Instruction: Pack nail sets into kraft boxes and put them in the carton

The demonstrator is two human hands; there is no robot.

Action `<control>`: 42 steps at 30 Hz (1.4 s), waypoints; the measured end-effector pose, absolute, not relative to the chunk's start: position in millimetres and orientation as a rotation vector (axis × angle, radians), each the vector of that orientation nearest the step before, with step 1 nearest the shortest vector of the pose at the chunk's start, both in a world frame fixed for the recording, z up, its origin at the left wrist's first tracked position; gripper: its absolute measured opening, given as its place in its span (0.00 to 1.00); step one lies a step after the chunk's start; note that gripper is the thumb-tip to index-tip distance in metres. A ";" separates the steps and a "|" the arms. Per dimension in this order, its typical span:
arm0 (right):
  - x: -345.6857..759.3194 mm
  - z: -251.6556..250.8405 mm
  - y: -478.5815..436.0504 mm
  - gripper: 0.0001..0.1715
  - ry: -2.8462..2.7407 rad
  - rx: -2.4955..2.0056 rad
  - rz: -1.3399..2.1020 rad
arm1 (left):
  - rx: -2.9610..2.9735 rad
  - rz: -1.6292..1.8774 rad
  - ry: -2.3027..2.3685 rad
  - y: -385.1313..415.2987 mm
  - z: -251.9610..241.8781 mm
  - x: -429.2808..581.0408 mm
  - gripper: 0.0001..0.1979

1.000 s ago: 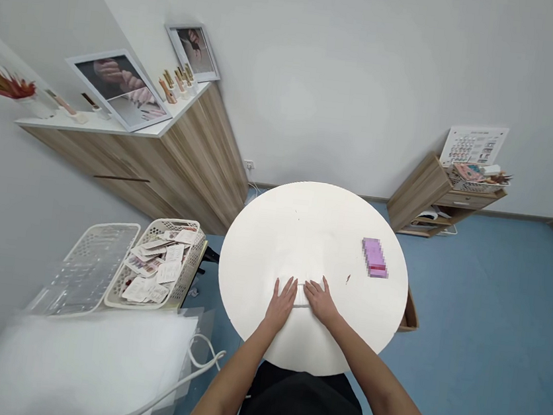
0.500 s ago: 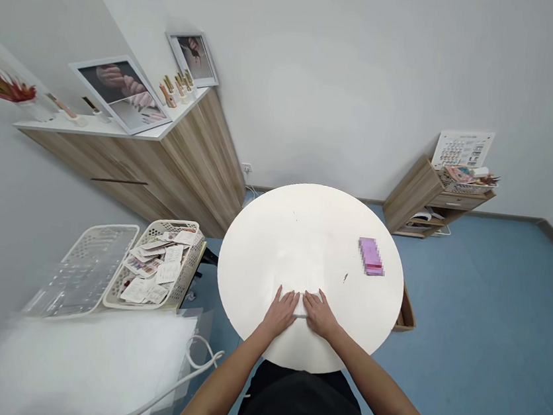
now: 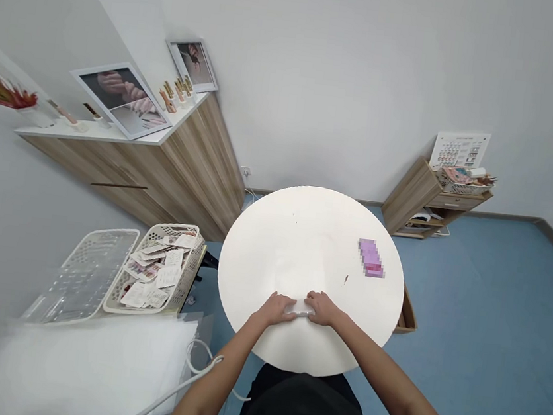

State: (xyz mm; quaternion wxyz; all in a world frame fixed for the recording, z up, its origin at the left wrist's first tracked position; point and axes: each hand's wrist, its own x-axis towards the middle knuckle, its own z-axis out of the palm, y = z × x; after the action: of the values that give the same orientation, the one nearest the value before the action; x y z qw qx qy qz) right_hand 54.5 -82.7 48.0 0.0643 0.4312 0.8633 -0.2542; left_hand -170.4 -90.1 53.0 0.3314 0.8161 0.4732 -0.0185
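On the near part of the round white table [image 3: 303, 237], both my hands grip a small clear plastic packet [image 3: 301, 308]. My left hand [image 3: 275, 309] curls its fingers over the packet's left end. My right hand [image 3: 322, 308] closes on the right end. Only the packet's middle shows between the fingers. A pink, blurred rectangular object [image 3: 371, 257] lies on the table to the right, apart from my hands. A tiny dark speck [image 3: 346, 280] sits between it and my right hand.
Left of the table, a white basket [image 3: 162, 268] holds several small packets, beside a clear plastic tray [image 3: 83, 275] and a white padded surface [image 3: 73, 364]. A wooden cabinet [image 3: 162, 154] with framed pictures stands at the back left. A small wooden shelf [image 3: 433, 192] stands at the back right.
My hands lay flat and spread over the packet on the table. Now the fingers have curled in and closed on it, and both hands have drawn slightly toward me.
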 end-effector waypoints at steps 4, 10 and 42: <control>53.8 45.7 -67.9 0.13 2.591 1.441 -0.821 | 1.904 0.052 1.264 -73.0 62.8 -174.9 0.19; 51.4 33.9 -55.0 0.27 2.483 1.828 -0.900 | 1.792 0.092 1.642 -68.1 50.9 -182.1 0.15; 53.1 48.0 -121.6 0.38 2.547 1.400 -0.869 | 2.254 0.017 1.171 -114.0 34.7 -166.1 0.25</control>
State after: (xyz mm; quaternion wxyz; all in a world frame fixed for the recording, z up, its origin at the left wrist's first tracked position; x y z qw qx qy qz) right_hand 53.1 -121.6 48.0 0.0538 0.4608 0.8384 -0.2862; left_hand -166.1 -114.0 34.7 0.2963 0.8476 0.4402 0.0064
